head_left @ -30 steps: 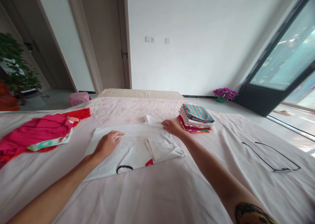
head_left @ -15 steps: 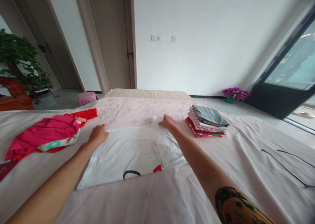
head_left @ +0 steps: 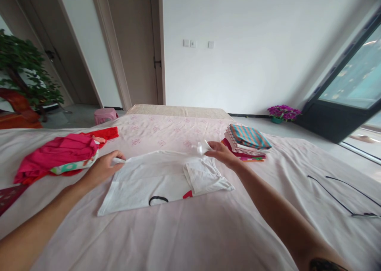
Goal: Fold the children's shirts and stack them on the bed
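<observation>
A white T-shirt point(head_left: 149, 183), with a black curved line and a red patch printed on it, lies partly folded on the pale pink bedsheet point(head_left: 166, 239). Its sleeve is laid inward on the right. My left hand point(head_left: 105, 165) pinches the far left corner of the shirt. At the far right edge my right hand point(head_left: 219, 151) grips the shirt near the neck and holds that part slightly raised.
Left lies a heap of pink and red clothes point(head_left: 62, 153). A stack of folded clothes point(head_left: 248, 140) stands beyond my right hand. Black-framed glasses point(head_left: 336, 195) rest on the sheet at right. Past the bed are a pink stool point(head_left: 105, 115) and purple flowers point(head_left: 282, 113).
Both hands have closed on the shirt's far edge and lifted it a little. My left hand has shifted left and my right hand right, stretching the edge between them.
</observation>
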`<state>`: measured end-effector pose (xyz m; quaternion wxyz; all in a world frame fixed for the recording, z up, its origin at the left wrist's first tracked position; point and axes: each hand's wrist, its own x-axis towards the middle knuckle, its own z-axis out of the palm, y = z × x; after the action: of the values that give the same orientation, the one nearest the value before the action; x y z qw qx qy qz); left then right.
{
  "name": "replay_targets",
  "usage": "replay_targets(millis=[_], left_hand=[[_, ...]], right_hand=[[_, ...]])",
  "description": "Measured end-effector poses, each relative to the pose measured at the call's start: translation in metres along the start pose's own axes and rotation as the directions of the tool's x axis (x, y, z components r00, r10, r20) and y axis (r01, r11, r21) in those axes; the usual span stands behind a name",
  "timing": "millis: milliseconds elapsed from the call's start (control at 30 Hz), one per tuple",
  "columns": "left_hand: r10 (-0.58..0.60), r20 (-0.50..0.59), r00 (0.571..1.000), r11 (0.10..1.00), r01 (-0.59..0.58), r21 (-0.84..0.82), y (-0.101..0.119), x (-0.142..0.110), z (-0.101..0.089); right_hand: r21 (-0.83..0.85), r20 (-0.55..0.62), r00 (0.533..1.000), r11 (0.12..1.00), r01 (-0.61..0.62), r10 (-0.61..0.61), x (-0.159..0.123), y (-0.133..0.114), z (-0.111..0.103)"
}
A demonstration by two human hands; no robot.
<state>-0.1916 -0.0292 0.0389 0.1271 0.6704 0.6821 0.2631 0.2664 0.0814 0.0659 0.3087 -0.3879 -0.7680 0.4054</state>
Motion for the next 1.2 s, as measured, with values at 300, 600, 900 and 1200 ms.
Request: replay_targets(millis=[300, 600, 900, 1200], left_hand=[[0.099, 0.281, 0.955, 0.995, -0.098, -0.018, 0.010, -0.047, 0.001], [0.102, 0.309, 0.946, 0.992, -0.121, 0.044, 0.003, -0.063, 0.005], [0.159, 0.383, 0.910, 0.951, -0.245, 0.189, 0.024, -0.065, 0.004], [0.098, 0.470, 0.877, 0.933, -0.245, 0.263, 0.033, -0.062, 0.007]], right_hand=[[-0.462, 0.221, 0.969, 0.887, 0.005, 0.110, -0.056, 0.008, 0.005], [-0.356, 0.285, 0.956, 0.934, 0.042, 0.066, -0.069, 0.005, -0.004], [-0.230, 0.385, 0.922, 0.965, 0.129, -0.031, -0.065, -0.005, -0.004], [-0.405, 0.092, 0.971, 0.899, -0.166, 0.221, -0.018, 0.022, 0.014]])
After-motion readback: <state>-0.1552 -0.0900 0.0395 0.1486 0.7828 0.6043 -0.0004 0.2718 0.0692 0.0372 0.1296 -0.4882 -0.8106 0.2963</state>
